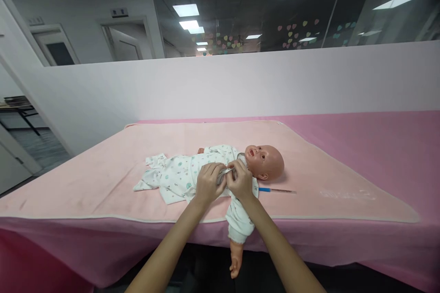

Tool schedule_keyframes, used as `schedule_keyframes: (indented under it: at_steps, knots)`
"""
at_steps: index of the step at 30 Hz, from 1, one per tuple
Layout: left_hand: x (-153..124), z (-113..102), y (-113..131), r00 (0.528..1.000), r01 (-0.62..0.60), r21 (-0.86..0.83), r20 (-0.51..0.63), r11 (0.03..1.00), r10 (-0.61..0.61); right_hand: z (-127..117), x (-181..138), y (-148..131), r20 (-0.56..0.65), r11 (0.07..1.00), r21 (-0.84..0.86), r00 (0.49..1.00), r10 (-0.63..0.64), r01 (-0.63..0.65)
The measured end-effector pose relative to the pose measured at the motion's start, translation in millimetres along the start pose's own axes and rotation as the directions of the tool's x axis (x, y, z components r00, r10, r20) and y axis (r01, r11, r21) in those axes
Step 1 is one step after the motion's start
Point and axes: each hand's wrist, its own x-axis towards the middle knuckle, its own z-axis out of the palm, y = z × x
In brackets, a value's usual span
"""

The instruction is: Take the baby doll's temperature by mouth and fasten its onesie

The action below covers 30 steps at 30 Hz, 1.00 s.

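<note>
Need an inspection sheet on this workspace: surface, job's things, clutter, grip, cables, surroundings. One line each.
Surface: peach mat over pink cloth.
Job's things: doll on its back in white printed clothes; one arm hangs over the near edge.
Clutter: blue-ended stick beside the doll.
Grip: left hand and right hand, close together, pinch pale fabric; cannot tell whether it's part of the clothes.
Cables: nothing seen.
Surroundings: white wall behind; glass with heart stickers above it.
</note>
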Motion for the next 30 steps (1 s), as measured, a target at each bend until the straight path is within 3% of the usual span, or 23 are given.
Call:
schedule_keyframes:
  at_steps: [6, 17, 30]
  knots:
    - [-0.4, -0.8, 2.1, 0.995, -0.039, 0.112, -0.083, 0.993, 0.049, -1.7, -1.9, 1.6, -0.071, 0.998, 0.063, 0.997, 0.009, -0.005]
    - [2.9, -0.1, 4.5, 0.996, 0.025, 0.181, 0.083, 0.983, -0.041, 2.2, 0.2, 3.5, -0.026, 0.994, 0.018, 0.994, 0.104, -0.104]
    - [0.6, -0.5, 3.9, 0.996, 0.087, 0.072, 0.019, 0.994, -0.089, 3.8, -1.7, 8.5, -0.007, 0.995, 0.019, 0.995, 0.102, -0.102]
